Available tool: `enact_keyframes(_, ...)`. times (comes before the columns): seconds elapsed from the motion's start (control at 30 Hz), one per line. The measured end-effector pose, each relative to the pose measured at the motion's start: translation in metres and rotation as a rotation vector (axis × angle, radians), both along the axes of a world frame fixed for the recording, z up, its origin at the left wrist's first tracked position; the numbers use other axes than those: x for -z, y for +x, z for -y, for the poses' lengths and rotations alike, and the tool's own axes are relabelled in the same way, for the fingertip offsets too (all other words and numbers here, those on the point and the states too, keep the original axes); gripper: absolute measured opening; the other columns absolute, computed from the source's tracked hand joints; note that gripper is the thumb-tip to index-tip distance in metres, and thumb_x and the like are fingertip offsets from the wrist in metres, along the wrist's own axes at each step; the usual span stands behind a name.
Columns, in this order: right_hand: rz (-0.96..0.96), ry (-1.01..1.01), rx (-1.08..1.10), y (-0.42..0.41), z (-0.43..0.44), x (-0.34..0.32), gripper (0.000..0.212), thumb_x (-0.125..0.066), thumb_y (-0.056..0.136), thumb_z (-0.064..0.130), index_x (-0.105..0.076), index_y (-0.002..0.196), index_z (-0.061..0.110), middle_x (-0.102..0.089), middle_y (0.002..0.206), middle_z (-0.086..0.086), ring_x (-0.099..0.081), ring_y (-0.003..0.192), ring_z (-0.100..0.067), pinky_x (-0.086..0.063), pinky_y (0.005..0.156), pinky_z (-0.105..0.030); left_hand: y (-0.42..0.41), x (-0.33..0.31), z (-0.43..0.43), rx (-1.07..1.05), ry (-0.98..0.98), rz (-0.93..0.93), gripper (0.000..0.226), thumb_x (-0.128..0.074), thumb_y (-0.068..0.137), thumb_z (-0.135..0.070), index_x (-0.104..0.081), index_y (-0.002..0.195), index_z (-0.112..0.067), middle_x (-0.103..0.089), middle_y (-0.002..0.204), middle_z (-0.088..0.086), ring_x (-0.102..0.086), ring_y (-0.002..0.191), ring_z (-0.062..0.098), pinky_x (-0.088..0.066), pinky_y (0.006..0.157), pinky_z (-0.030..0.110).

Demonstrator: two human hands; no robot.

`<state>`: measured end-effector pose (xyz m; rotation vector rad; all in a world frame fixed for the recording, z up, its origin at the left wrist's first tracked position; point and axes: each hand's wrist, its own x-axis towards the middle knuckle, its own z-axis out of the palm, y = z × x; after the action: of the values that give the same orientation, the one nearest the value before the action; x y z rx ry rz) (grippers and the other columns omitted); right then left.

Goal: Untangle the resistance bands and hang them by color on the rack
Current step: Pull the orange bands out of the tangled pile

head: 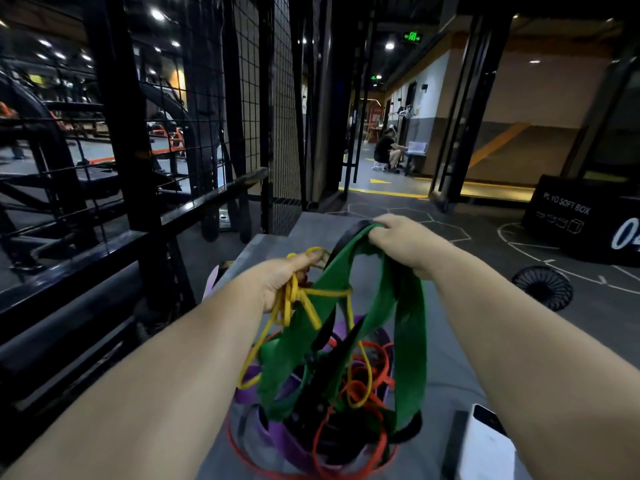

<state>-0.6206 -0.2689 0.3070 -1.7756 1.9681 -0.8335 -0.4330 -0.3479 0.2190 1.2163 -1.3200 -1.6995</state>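
A tangled heap of resistance bands (322,427) lies on a grey padded surface (311,223) in front of me: purple, red, black, yellow and green loops. My left hand (287,278) is closed around thin yellow bands (301,299) and holds them above the heap. My right hand (405,240) grips the top of a wide green band (408,341) together with a black band (349,233), lifted higher. The green loops hang down into the pile, still threaded through the yellow and black ones.
A black steel rack with wire mesh (207,116) rises to the left, with a low rail (207,202) beside the surface. A white phone-like device (485,445) lies at lower right. A black soft box (585,220) and a small round fan (542,287) stand on the floor at right. A person sits far down the corridor (386,150).
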Motion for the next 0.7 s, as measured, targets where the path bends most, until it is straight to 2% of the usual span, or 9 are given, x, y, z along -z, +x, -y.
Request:
enact_keyframes(0.07,0.206,-0.110,0.048,-0.002,0.000,-0.003,0.037,-0.047,0.089,0.029,-0.058,0.122,0.017,-0.061,0.116,-0.014,-0.059,0.102,-0.033,-0.051,0.086,-0.041,-0.001,0.000,-0.002,0.031,-0.006,0.011,0.051,-0.069,0.072,-0.063,-0.062,0.088,-0.015,-0.056,0.067,0.010,-0.054,0.061,0.023,-0.049,0.064,0.033)
enact_keyframes(0.13,0.403,-0.264,0.068,-0.002,0.001,-0.013,0.028,-0.044,0.088,0.025,-0.060,0.110,0.016,-0.063,0.099,-0.016,-0.062,0.087,-0.032,-0.053,0.073,-0.040,-0.001,0.001,0.004,0.023,-0.028,0.048,0.070,-0.072,0.062,-0.071,-0.066,0.093,-0.009,-0.062,0.084,0.019,-0.057,0.078,0.029,-0.050,0.074,0.040)
enact_keyframes(0.23,0.601,-0.474,0.045,0.002,-0.002,-0.038,0.022,-0.039,0.098,0.010,-0.059,0.106,0.017,-0.059,0.080,-0.008,-0.056,0.060,-0.019,-0.048,0.053,-0.029,0.003,0.003,0.021,-0.093,-0.110,0.126,0.054,-0.067,0.072,-0.063,-0.067,0.081,-0.011,-0.060,0.083,0.017,-0.055,0.071,0.029,-0.049,0.068,0.038)
enact_keyframes(0.33,0.673,-0.684,0.074,0.000,-0.005,-0.054,0.024,-0.041,0.097,0.009,-0.059,0.108,0.020,-0.060,0.084,-0.001,-0.054,0.064,-0.012,-0.047,0.054,-0.024,0.010,-0.005,0.037,-0.186,-0.151,0.115,0.076,-0.076,0.047,-0.076,-0.071,0.086,-0.011,-0.069,0.090,0.021,-0.066,0.079,0.035,-0.056,0.075,0.044)
enact_keyframes(0.4,0.676,-0.771,0.122,-0.006,-0.005,-0.053,0.026,-0.044,0.094,0.008,-0.060,0.107,0.023,-0.060,0.087,0.001,-0.054,0.070,-0.012,-0.047,0.060,-0.023,0.019,-0.029,0.022,-0.282,-0.204,0.125,0.061,-0.079,0.059,-0.065,-0.067,0.079,-0.009,-0.068,0.086,0.020,-0.067,0.080,0.033,-0.056,0.078,0.042)
enact_keyframes(0.47,0.630,-0.749,0.158,-0.014,-0.001,-0.039,0.029,-0.045,0.091,0.008,-0.062,0.110,0.022,-0.060,0.086,0.001,-0.054,0.071,-0.014,-0.045,0.060,-0.025,0.028,-0.041,0.021,-0.412,-0.321,0.142,0.044,-0.075,0.073,-0.055,-0.062,0.070,-0.013,-0.064,0.081,0.015,-0.062,0.079,0.030,-0.053,0.075,0.040)
enact_keyframes(0.57,0.423,-0.597,0.206,-0.024,0.007,0.004,0.028,-0.051,0.089,0.010,-0.062,0.110,0.024,-0.065,0.097,-0.003,-0.059,0.086,-0.022,-0.048,0.072,-0.027,0.038,-0.042,0.023,-0.517,-0.385,0.133,0.043,-0.074,0.077,-0.052,-0.059,0.067,-0.012,-0.060,0.075,0.011,-0.059,0.076,0.028,-0.053,0.070,0.044)
enact_keyframes(0.67,0.235,-0.299,0.147,-0.033,0.010,0.060,0.025,-0.060,0.088,0.008,-0.060,0.110,0.021,-0.064,0.093,-0.004,-0.056,0.087,-0.021,-0.042,0.066,-0.025,0.039,-0.034,0.025,-0.474,-0.322,0.003,0.029,-0.073,0.083,-0.039,-0.063,0.075,-0.013,-0.061,0.083,0.008,-0.058,0.079,0.020,-0.045,0.059,0.035)
enact_keyframes(0.7,0.167,-0.199,0.108,-0.036,0.011,0.078,0.026,-0.063,0.087,0.009,-0.059,0.111,0.019,-0.064,0.097,-0.006,-0.057,0.092,-0.022,-0.042,0.070,-0.027,0.038,-0.031,0.024,-0.456,-0.294,-0.032,0.025,-0.072,0.084,-0.036,-0.064,0.076,-0.014,-0.059,0.082,0.006,-0.056,0.073,0.015,-0.043,0.054,0.031)
